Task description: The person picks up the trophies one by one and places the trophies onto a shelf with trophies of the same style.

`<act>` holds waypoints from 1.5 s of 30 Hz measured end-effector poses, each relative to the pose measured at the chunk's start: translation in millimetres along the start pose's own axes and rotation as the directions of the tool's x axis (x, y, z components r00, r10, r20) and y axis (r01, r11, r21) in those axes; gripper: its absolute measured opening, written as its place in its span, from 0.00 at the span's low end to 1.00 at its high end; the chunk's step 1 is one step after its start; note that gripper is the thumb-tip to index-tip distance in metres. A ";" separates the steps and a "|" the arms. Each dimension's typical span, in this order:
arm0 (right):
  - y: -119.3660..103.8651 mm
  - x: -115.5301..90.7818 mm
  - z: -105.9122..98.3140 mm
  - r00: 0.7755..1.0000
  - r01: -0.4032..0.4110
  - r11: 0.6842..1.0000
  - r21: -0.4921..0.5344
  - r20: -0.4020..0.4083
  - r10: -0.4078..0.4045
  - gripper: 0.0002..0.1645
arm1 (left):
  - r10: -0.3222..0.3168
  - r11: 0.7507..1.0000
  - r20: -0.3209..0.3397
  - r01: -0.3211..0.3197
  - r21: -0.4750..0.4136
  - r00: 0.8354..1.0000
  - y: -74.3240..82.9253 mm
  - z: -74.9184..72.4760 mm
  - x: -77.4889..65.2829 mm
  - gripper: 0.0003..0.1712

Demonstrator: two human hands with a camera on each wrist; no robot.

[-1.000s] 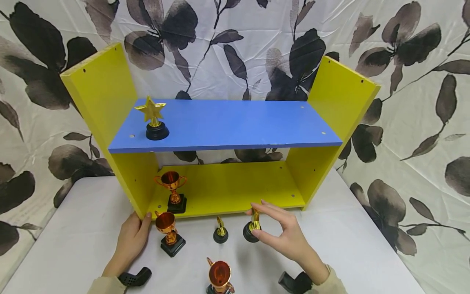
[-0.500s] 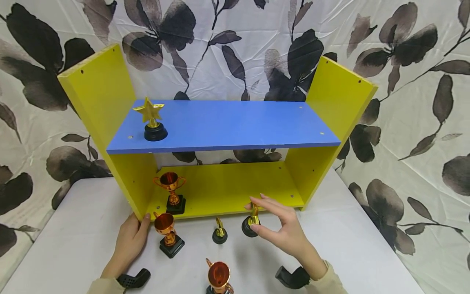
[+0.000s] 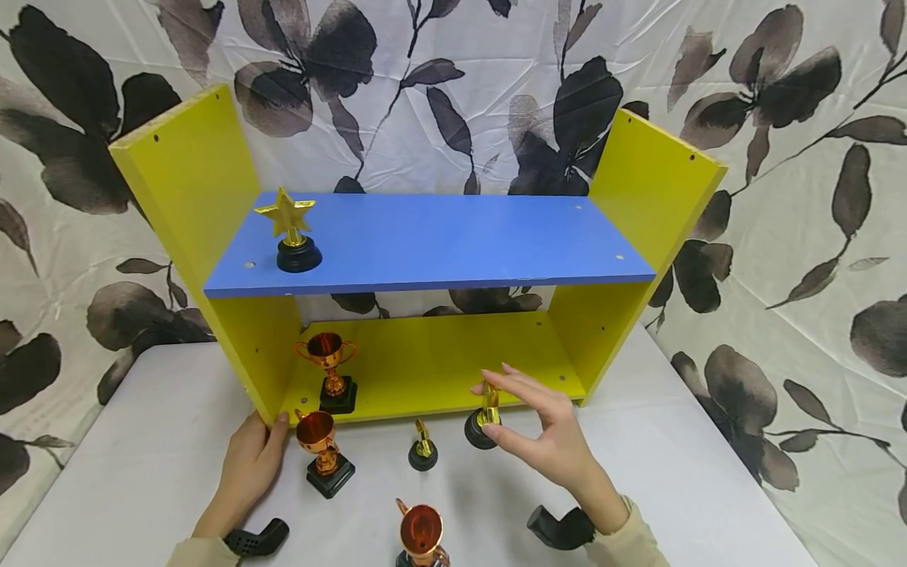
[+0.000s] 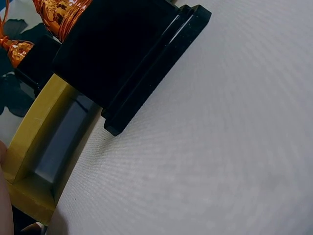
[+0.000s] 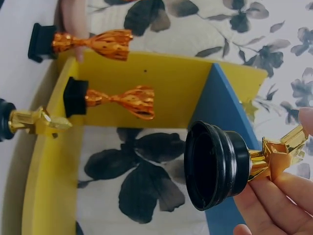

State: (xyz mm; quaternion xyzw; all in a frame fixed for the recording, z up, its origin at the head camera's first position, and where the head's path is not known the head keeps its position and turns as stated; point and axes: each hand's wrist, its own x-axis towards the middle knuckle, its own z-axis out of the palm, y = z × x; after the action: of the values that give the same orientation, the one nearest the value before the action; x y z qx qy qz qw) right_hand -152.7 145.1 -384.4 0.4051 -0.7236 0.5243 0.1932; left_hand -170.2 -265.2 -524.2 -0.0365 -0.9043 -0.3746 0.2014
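My right hand [image 3: 553,433] pinches the gold top of a star trophy [image 3: 482,429] between thumb and fingers. The trophy is raised off the table, and the right wrist view shows the hollow underside of its black base [image 5: 217,164]. At the lower left front corner of the yellow and blue shelf [image 3: 439,240], my left hand [image 3: 248,465] holds the side panel, thumb at the front edge and fingers along the outside. Close beside that thumb stands a copper trophy cup [image 3: 329,472]. A second small star trophy [image 3: 423,453] stands on the table left of the held one.
One star trophy [image 3: 298,253] stands at the left of the blue board. Another copper cup [image 3: 338,394] is on the yellow bottom board, at its left. A third cup [image 3: 421,531] stands near the front of the white table [image 3: 708,488]. Floral cloth hangs behind.
My right hand has moved slightly up and toward the shelf with the star trophy. The left hand keeps its place at the panel; the whole view has shifted a little.
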 end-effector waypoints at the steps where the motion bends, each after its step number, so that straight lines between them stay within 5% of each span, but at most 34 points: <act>1: -0.5 0.9 -0.2 1.000 0.003 1.000 0.000 -0.001 -0.003 0.38 | -0.001 1.000 -0.001 0.001 0.000 1.000 0.2 -0.2 0.1 0.23; 25: -14.5 14.5 -7.6 1.000 0.011 0.999 0.032 -0.013 -0.011 0.37 | 0.011 1.000 -0.017 -0.011 0.018 1.000 -0.8 0.4 0.8 0.22; 45: -16.8 33.1 -14.2 0.988 0.147 0.989 0.031 -0.043 -0.145 0.30 | -0.009 1.000 -0.018 0.010 0.020 1.000 1.7 0.0 1.2 0.22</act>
State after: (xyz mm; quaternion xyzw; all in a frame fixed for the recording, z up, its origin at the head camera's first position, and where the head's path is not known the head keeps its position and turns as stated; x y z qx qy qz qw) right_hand -161.3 143.4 -345.7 0.4495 -0.6788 0.5293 0.2387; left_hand -171.0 -264.0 -522.6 -0.0268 -0.9063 -0.3668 0.2082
